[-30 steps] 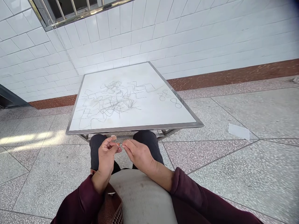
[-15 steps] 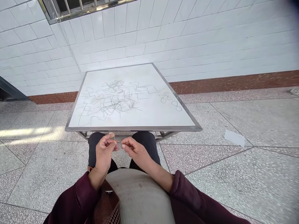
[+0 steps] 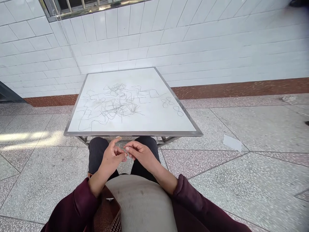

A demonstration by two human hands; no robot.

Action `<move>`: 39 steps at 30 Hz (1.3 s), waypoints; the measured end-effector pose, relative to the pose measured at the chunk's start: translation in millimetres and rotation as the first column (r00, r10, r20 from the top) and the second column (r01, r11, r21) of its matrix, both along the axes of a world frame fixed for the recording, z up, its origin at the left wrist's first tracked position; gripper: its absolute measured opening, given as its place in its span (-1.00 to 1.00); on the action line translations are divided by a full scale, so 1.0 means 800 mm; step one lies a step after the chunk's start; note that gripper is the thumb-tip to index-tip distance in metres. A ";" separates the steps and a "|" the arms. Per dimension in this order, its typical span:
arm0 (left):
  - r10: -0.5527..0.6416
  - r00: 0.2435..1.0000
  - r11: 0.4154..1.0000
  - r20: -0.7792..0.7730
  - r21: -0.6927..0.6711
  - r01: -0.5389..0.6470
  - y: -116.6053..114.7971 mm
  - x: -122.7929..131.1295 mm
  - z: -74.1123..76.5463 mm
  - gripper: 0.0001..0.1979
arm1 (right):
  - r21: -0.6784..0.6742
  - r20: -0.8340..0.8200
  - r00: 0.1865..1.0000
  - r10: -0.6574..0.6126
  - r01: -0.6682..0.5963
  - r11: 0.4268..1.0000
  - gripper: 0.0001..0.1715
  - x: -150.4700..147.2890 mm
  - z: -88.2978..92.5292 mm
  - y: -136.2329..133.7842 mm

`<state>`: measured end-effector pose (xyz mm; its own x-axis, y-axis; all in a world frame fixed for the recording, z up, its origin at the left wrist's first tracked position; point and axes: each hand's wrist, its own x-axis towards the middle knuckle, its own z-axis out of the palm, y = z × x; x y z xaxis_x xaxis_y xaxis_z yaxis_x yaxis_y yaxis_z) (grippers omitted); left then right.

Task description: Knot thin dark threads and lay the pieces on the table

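Observation:
Over my lap, just below the table's front edge, my left hand (image 3: 111, 158) and my right hand (image 3: 143, 155) meet at the fingertips. Between them a thin wire (image 3: 121, 146) shows as a small loop, pinched by both hands; most of it is hidden behind fingers. The left index finger points upward, with a pale wrapping near its tip. On the white table (image 3: 120, 71) lies a loose tangle of thin bent wires (image 3: 118, 108). Several figure-eight wire loops (image 3: 178, 111) lie apart at its right side.
A metal rim and legs frame the table, which stands against a white tiled wall (image 3: 135, 42). A barred window (image 3: 82, 6) is at the upper left. On the speckled floor to the right lies a white flat piece (image 3: 232, 143). A brown strap or bag (image 3: 106, 209) hangs at my left side.
My hands have come together: the left hand's wire loop has dropped lower, and the right fingertips now pinch it too. The left index finger has straightened. The view has shifted slightly right.

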<state>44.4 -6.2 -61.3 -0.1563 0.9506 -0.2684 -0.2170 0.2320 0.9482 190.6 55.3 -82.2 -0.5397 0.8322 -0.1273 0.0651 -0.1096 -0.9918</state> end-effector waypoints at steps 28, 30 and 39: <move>-0.228 0.948 0.972 0.221 0.001 0.233 0.133 0.090 -0.051 -0.23 | -0.023 0.159 0.871 -0.464 0.474 0.880 -0.71 0.112 -0.023 0.156; -0.314 0.936 0.947 0.158 -0.013 0.320 0.136 0.102 -0.058 -0.26 | -0.003 0.252 0.835 -0.489 0.506 0.863 -0.73 0.140 -0.029 0.191; -0.458 0.889 0.879 -0.016 -0.156 0.451 0.093 0.034 -0.118 -0.26 | 0.102 0.588 0.702 -0.401 0.427 0.898 -0.63 0.209 -0.053 0.311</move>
<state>71.8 68.5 -155.6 0.2665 0.8720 -0.4105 -0.0070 0.4277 0.9039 357.8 303.8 -124.4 0.0488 0.9411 -0.3346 0.5635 -0.3026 -0.7687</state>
